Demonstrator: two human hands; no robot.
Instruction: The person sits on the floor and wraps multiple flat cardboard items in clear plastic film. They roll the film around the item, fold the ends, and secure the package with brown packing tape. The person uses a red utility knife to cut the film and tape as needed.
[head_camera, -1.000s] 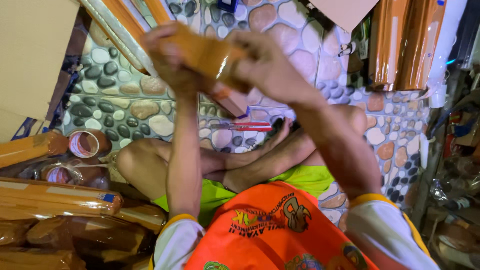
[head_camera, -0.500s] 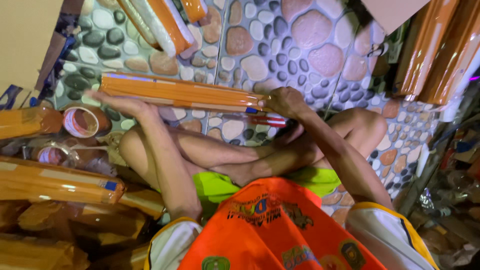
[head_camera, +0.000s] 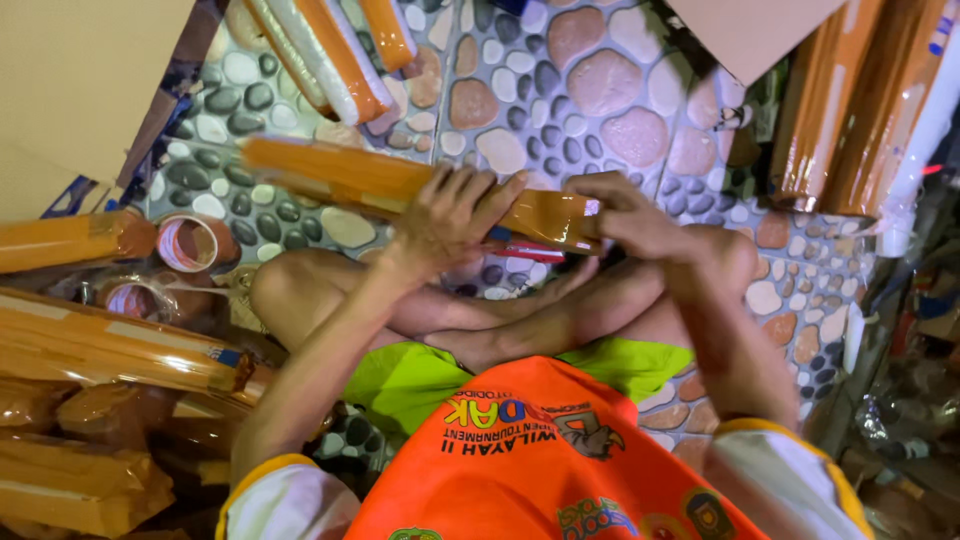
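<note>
I sit cross-legged on a pebble-pattern tiled floor (head_camera: 600, 90). A long orange wrapped bundle (head_camera: 340, 178) lies level above my legs, running from upper left to centre. My left hand (head_camera: 450, 220) grips it around the middle, fingers spread over the top. My right hand (head_camera: 625, 215) holds its right end, where brown glossy tape (head_camera: 555, 215) covers the wrap. A red and blue object (head_camera: 530, 250) lies on the floor just below the bundle, partly hidden.
Two rolls of brown tape (head_camera: 190, 242) lie at left beside taped orange bundles (head_camera: 110, 350). More bundles lean at top centre (head_camera: 330, 60) and top right (head_camera: 860, 100). Cardboard (head_camera: 70, 90) fills the upper left corner; clutter lines the right edge.
The bundle came down from being held on end near my face to lying level over my legs. My left hand slid from its far left end to its middle.
</note>
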